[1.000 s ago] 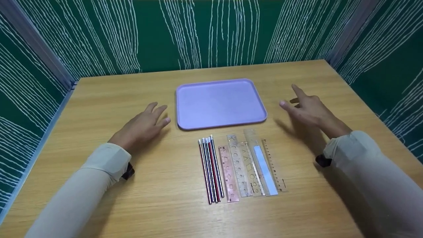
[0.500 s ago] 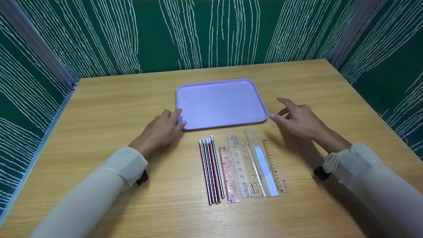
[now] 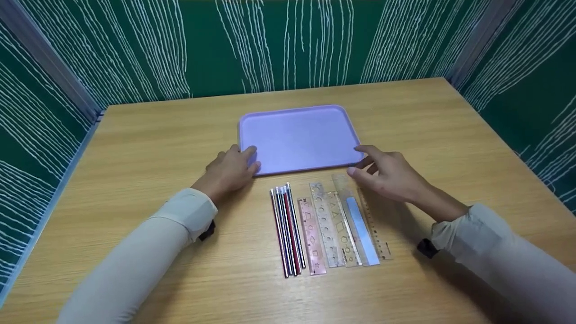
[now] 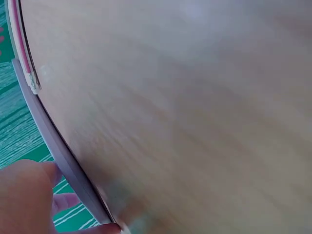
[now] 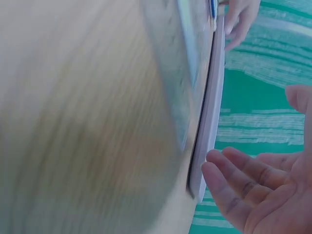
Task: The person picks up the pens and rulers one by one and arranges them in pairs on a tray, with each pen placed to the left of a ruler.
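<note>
A purple rectangular tray [image 3: 301,139] lies flat on the wooden table. My left hand [image 3: 231,171] grips its front left corner, with fingertips over the rim. The left wrist view shows thumb and fingers about the tray's edge [image 4: 73,168]. At the front right corner, my right hand [image 3: 391,177] has its fingers spread, the index finger by the rim; the right wrist view shows the palm with relaxed fingers close beside the tray [image 5: 209,107]. Striped pencils [image 3: 288,231] lie in a row nearer me. Beside them are a pink ruler [image 3: 312,238] and several clear rulers [image 3: 327,229].
The wooden table [image 3: 180,279] extends around the tray and the stationery. Green panels [image 3: 207,49] with white streaks stand behind it and at both sides. A ruler with a blue strip [image 3: 362,231] lies under the reach of my right hand.
Both hands have moved inward to the tray's front corners, the left from the table at left, the right from farther out. The tray, pencils and rulers have stayed in place.
</note>
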`<state>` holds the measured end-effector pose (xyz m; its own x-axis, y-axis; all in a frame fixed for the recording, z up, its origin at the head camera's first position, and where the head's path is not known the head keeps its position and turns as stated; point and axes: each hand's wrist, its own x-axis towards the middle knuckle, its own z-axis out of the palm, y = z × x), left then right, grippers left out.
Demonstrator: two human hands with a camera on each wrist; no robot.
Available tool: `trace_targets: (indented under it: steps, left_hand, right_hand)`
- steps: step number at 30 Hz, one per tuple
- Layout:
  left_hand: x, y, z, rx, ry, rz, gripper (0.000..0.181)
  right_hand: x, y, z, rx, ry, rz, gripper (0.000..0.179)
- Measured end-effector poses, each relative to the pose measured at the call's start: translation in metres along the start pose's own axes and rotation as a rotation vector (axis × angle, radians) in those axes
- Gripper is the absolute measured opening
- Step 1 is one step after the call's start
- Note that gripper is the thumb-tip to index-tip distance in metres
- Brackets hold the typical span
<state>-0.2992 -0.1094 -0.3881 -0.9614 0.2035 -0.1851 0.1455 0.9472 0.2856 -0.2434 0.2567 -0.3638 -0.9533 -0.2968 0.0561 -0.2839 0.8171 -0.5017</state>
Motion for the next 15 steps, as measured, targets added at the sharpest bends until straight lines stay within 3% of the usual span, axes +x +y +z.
trace_targets:
  steps: [15]
  left_hand:
    - [0.007,0.008,-0.002,0.047,-0.037,-0.067,0.063]
  right_hand:
    - [-0.008,-0.048,0.038,0.127,-0.052,-0.123,0.062]
